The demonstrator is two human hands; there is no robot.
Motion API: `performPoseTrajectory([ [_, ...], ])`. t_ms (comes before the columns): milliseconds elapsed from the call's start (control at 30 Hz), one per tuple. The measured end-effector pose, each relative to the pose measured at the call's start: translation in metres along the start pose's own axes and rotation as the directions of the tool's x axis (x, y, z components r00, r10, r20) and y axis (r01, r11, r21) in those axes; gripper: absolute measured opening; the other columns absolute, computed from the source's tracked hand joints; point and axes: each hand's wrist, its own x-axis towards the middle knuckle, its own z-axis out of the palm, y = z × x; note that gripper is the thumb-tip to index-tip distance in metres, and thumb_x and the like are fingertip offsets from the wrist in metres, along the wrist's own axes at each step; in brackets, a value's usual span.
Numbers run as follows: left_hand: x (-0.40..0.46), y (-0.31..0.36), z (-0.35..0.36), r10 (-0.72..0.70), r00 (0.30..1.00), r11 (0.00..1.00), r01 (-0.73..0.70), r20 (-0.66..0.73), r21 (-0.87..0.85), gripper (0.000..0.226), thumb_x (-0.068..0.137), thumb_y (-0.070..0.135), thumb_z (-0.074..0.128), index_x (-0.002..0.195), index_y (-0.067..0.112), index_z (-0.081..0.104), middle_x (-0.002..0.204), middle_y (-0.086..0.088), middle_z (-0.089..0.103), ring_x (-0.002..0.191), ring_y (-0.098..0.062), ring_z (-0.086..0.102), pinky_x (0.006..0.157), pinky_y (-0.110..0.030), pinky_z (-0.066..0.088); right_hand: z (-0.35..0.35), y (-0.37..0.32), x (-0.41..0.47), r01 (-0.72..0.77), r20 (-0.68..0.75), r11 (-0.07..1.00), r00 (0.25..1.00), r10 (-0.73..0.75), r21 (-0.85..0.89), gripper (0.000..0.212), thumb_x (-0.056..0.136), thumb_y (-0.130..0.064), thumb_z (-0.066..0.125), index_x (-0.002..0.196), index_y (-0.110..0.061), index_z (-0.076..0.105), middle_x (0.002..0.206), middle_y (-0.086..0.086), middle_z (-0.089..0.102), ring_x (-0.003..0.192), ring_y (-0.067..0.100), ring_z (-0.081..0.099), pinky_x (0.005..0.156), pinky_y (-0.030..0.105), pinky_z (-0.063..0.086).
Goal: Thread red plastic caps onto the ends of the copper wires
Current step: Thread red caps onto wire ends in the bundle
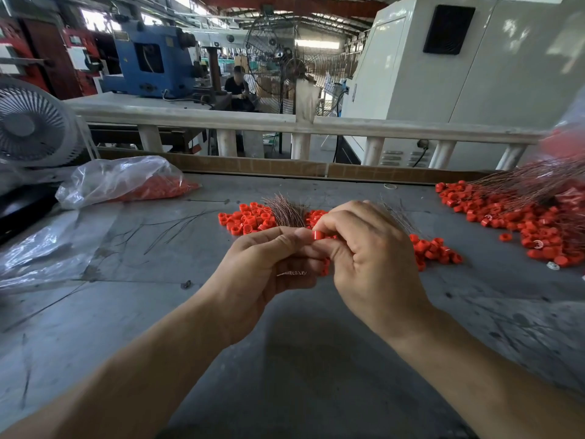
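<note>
Left hand: I saw my left hand [266, 264] curled round a bundle of copper wires [286, 210], whose tips fanned up and away behind the knuckles; a short twisted wire end [292, 273] showed below the fingers.
Right hand: my right hand [367, 248] pinched one red cap [317, 235] between thumb and forefinger, right against the left thumb tip.
Cap and wire: I could not tell whether a wire had entered the cap; the fingers hid the joint.
Loose caps: a heap of red caps [250, 218] lay on the grey table [300, 359] just beyond both hands, with more of them [438, 250] to the right of my right hand.
Far right pile: a larger pile of caps [519, 221] lay with thin wires [535, 182] spread over it.
Left side: a clear plastic bag [123, 180] holding red caps rested near the table's back edge, beside a grey fan [33, 126].
Table surface: a few stray dark wires [164, 226] lay to the left of the heap.
</note>
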Motion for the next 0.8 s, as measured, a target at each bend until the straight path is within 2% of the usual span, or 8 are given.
performPoseTrajectory([
  [133, -0.0016, -0.0006, 0.0002, 0.029, 1.000, 0.998, -0.030, 0.009, 0.059, 0.037, 0.086, 0.023, 0.065, 0.110, -0.006, 0.068, 0.100, -0.020, 0.070, 0.086, -0.024, 0.065, 0.075, -0.032, 0.057, -0.0004, -0.0002, 0.0000, 0.028, 0.015, 1.000, 0.999, -0.028, -0.010, 0.006, 0.090, -0.014, 0.072, 0.084, -0.014, 0.070, 0.085, -0.004, 0.064, 0.084, 0.019, 0.057, 0.080, 0.040, 0.045],
  [267, -0.0021, -0.0007, -0.0013, 0.074, 0.997, 0.991, -0.071, -0.023, 0.115, 0.033, 0.082, 0.024, 0.067, 0.104, -0.001, 0.070, 0.094, -0.018, 0.070, 0.081, -0.022, 0.067, 0.074, -0.033, 0.056, -0.0022, -0.0014, 0.0030, 0.053, 0.075, 0.997, 0.996, -0.049, -0.051, 0.004, 0.091, -0.020, 0.070, 0.089, -0.018, 0.072, 0.091, -0.006, 0.064, 0.091, 0.020, 0.056, 0.082, 0.042, 0.047],
  [467, 0.0008, -0.0021, -0.0020, 0.131, 0.989, 0.986, -0.122, -0.071, 0.111, 0.031, 0.075, 0.018, 0.072, 0.100, 0.000, 0.069, 0.089, -0.020, 0.066, 0.080, -0.025, 0.065, 0.071, -0.032, 0.058, -0.0026, -0.0048, 0.0001, -0.009, 0.146, 1.000, 0.989, 0.011, -0.014, 0.010, 0.090, -0.023, 0.072, 0.100, -0.022, 0.070, 0.091, -0.008, 0.060, 0.082, 0.013, 0.061, 0.065, 0.036, 0.054],
  [633, 0.0016, -0.0024, -0.0040, 0.094, 0.993, 0.993, -0.089, -0.067, 0.080, 0.026, 0.077, 0.018, 0.071, 0.096, 0.001, 0.071, 0.092, -0.022, 0.065, 0.084, -0.028, 0.063, 0.071, -0.031, 0.059, -0.0031, -0.0020, -0.0011, -0.028, 0.147, 0.998, 0.989, 0.020, 0.053, 0.011, 0.091, -0.023, 0.072, 0.100, -0.018, 0.070, 0.093, -0.007, 0.064, 0.085, 0.011, 0.061, 0.069, 0.034, 0.055],
  [733, 0.0031, -0.0027, -0.0055, 0.090, 0.993, 0.995, -0.086, -0.076, 0.052, 0.037, 0.079, 0.024, 0.070, 0.103, -0.004, 0.070, 0.094, -0.022, 0.065, 0.087, -0.030, 0.060, 0.079, -0.038, 0.055, -0.0015, -0.0024, -0.0019, -0.018, 0.114, 0.999, 0.993, 0.013, 0.049, 0.011, 0.092, -0.017, 0.072, 0.102, -0.015, 0.070, 0.097, -0.004, 0.066, 0.089, 0.014, 0.064, 0.073, 0.034, 0.056],
  [800, 0.0036, -0.0020, -0.0062, 0.094, 0.992, 0.995, -0.090, -0.083, 0.048, 0.040, 0.079, 0.027, 0.071, 0.106, -0.003, 0.070, 0.094, -0.018, 0.068, 0.084, -0.027, 0.061, 0.077, -0.037, 0.056, -0.0001, -0.0026, -0.0025, -0.010, 0.097, 0.998, 0.995, 0.004, 0.060, 0.012, 0.093, -0.015, 0.072, 0.104, -0.014, 0.070, 0.100, -0.003, 0.067, 0.092, 0.014, 0.065, 0.076, 0.033, 0.057],
])
